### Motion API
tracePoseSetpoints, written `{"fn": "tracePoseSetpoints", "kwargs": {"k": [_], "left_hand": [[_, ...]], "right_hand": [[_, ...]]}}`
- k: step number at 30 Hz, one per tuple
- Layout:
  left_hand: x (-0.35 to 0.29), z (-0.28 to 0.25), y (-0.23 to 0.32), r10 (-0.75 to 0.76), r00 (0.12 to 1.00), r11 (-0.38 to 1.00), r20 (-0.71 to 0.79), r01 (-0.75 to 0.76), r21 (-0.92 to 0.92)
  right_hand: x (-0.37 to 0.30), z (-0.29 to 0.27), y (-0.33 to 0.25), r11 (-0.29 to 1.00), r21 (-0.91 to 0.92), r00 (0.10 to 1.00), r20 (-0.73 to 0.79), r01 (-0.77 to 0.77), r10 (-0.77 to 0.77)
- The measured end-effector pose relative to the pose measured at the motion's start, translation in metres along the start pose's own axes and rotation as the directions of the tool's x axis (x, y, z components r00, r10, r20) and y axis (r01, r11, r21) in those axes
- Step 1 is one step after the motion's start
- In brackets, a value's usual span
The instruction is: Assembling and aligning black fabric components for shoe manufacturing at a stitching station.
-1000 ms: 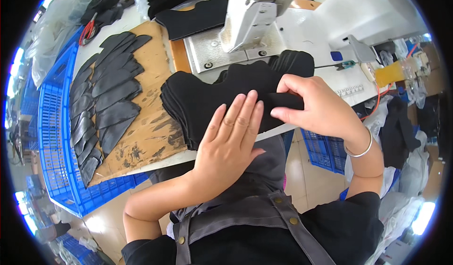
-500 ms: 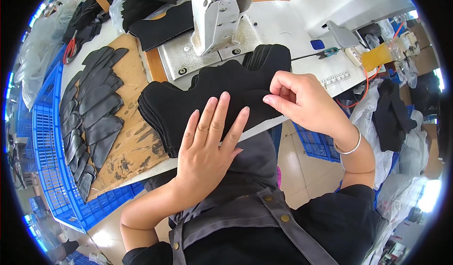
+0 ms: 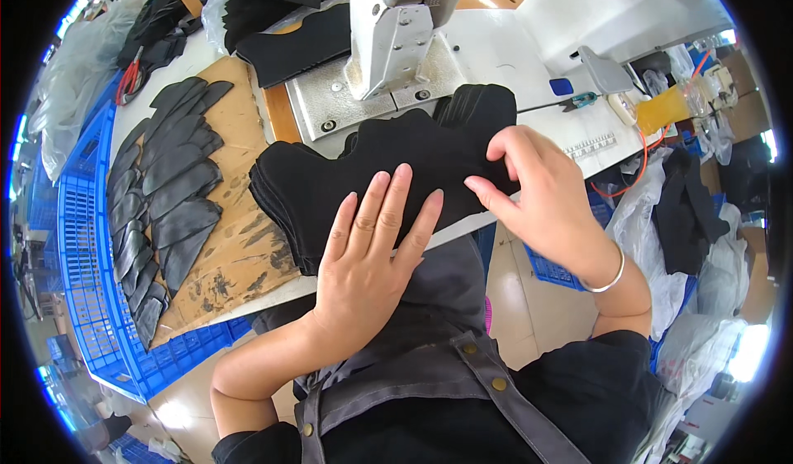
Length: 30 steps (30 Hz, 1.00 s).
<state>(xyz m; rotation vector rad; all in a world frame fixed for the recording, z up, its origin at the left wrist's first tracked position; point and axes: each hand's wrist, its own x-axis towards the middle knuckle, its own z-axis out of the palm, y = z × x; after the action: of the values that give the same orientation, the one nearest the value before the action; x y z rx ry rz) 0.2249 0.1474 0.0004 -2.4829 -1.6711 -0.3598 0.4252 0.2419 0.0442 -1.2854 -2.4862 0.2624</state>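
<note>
A stack of black, curved-edge fabric pieces (image 3: 330, 181) lies on the table in front of me, its layers fanned slightly at the left end and the far right. My left hand (image 3: 361, 274) rests flat on the near part of the top piece, fingers stretched out. Over the stack's right end is my right hand (image 3: 549, 195). Its thumb and curled fingers stand apart, and no fabric shows between them. Just beyond the stack rises the sewing machine's pale metal post (image 3: 392, 47) on its base plate (image 3: 318, 104).
Overlapping dark pieces (image 3: 178, 171) lie on brown cardboard (image 3: 239, 216) to the left, beside a blue plastic basket (image 3: 87, 274). More black pieces (image 3: 301, 42) sit behind. On the right are thread snippers (image 3: 581, 101), a ruler strip (image 3: 591, 144) and a bottle of yellow liquid (image 3: 661, 113).
My right thumb and fingers have parted from a near pinch at the top piece, and that hand has shifted slightly right. The left hand stays flat on the fabric. The view has shifted slightly.
</note>
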Motion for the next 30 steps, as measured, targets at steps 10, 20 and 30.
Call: {"fn": "tracePoseSetpoints", "kwargs": {"k": [10, 20, 30], "left_hand": [[-0.015, -0.012, -0.013, -0.085, 0.996, 0.996, 0.012, 0.084, 0.036], [0.007, -0.042, -0.028, -0.101, 0.992, 0.993, -0.071, 0.104, 0.049], [-0.008, -0.086, -0.086, 0.074, 0.945, 0.972, -0.319, 0.004, 0.236]], "right_hand": [[-0.015, 0.020, 0.004, 0.944, -0.158, 0.951, 0.155, 0.291, -0.267], [0.007, -0.018, 0.048, 0.729, -0.308, 0.786, 0.127, 0.612, -0.605], [0.017, -0.007, 0.007, 0.732, -0.136, 0.685, -0.273, 0.668, -0.676]]}}
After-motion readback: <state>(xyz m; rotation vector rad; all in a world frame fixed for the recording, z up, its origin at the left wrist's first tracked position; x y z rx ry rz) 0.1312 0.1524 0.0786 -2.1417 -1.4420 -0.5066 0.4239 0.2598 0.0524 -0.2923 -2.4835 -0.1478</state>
